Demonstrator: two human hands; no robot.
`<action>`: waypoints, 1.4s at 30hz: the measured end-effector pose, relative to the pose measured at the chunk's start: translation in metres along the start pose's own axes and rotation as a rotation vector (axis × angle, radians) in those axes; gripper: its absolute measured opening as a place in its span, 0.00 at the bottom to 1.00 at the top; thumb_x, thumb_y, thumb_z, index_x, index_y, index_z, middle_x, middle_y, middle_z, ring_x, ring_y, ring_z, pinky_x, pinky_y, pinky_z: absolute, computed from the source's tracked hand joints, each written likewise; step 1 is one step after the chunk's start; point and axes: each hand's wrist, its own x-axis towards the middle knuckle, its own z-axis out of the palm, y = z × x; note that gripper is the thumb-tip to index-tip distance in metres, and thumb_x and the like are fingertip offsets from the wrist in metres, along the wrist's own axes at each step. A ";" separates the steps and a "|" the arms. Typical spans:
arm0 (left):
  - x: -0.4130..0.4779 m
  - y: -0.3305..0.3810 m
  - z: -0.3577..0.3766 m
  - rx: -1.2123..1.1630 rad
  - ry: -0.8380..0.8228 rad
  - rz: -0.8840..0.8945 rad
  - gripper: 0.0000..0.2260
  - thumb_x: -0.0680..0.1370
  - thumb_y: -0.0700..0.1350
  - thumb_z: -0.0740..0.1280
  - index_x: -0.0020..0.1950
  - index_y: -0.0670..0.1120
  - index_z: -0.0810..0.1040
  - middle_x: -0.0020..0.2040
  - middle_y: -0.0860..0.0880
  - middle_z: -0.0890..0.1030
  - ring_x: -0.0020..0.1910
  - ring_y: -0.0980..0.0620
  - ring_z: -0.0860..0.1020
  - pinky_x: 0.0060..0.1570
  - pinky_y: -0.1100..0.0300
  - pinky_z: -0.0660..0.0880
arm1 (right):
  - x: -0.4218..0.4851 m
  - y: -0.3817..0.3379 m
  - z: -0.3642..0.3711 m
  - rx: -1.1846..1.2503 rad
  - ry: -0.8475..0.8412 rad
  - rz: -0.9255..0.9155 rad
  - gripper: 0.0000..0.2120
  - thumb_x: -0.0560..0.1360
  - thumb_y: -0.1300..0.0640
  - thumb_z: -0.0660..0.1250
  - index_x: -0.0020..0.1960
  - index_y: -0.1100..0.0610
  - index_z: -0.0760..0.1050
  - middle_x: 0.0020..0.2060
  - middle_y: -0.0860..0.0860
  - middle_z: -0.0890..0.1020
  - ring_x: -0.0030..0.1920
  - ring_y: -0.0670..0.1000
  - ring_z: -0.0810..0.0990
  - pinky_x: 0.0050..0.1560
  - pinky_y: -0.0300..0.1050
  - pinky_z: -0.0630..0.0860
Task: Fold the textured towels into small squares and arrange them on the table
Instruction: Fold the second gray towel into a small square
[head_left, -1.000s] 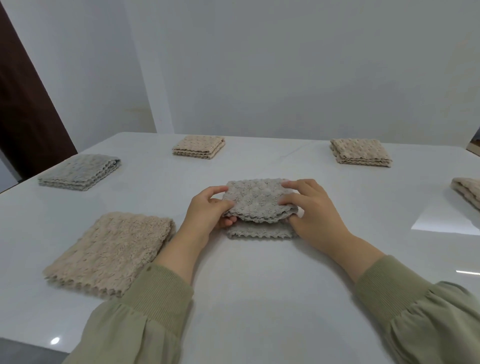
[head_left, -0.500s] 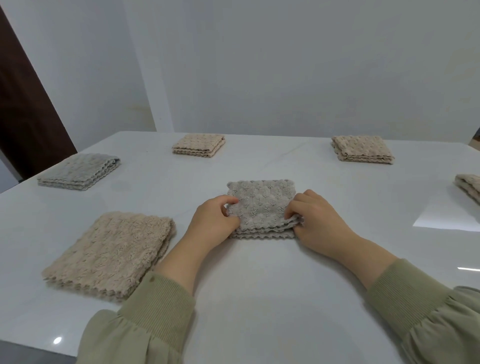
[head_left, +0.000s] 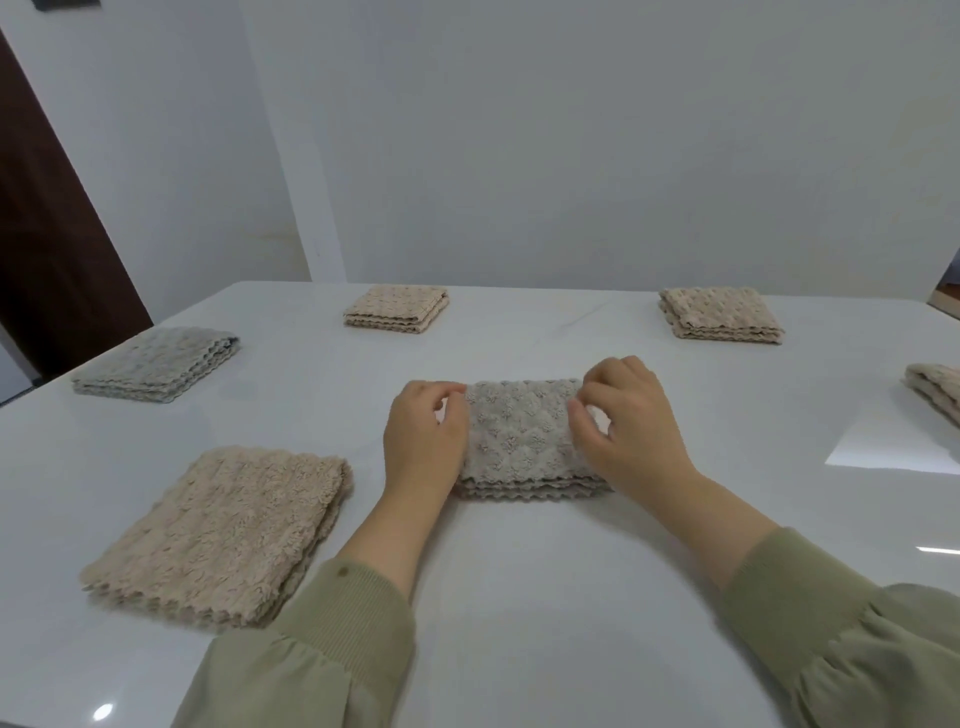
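Pinches the folded grey towel (head_left: 519, 436) flat on the table (head_left: 519, 597), left hand (head_left: 423, 441) at its left edge, right hand (head_left: 631, 431) at its right.

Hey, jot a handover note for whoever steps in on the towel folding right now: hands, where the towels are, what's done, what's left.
Left grip: fingers curled, pinching the left edge of the middle towel.
Right grip: the same on its right edge.
Middle towel: folded, layers stacked, flat on the table.
Done: folded towels lie around it: grey towel far left, far-centre beige towel, far-right beige towel, edge towel at the right, near-left beige towel.
Left: square up the middle towel and release. The near-left one looks larger and may need another fold.
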 end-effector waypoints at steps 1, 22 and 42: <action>0.003 -0.002 0.004 -0.017 -0.032 -0.037 0.11 0.79 0.42 0.60 0.56 0.47 0.80 0.55 0.51 0.78 0.54 0.54 0.75 0.54 0.61 0.69 | 0.008 -0.003 0.004 -0.031 0.024 0.031 0.16 0.74 0.53 0.57 0.36 0.60 0.78 0.37 0.52 0.77 0.42 0.54 0.72 0.44 0.49 0.70; 0.053 -0.016 0.027 -0.034 -0.191 -0.248 0.06 0.75 0.45 0.61 0.38 0.50 0.71 0.39 0.50 0.71 0.40 0.51 0.68 0.42 0.57 0.67 | 0.022 -0.013 0.058 -0.234 -0.489 0.145 0.24 0.79 0.42 0.51 0.69 0.55 0.67 0.67 0.50 0.70 0.72 0.52 0.60 0.73 0.56 0.50; 0.047 -0.015 0.033 0.112 -0.047 -0.213 0.12 0.75 0.41 0.65 0.57 0.51 0.80 0.53 0.50 0.82 0.51 0.51 0.78 0.52 0.58 0.72 | 0.017 -0.014 0.059 -0.291 -0.552 0.206 0.26 0.77 0.40 0.50 0.70 0.51 0.64 0.68 0.48 0.70 0.72 0.52 0.59 0.72 0.62 0.44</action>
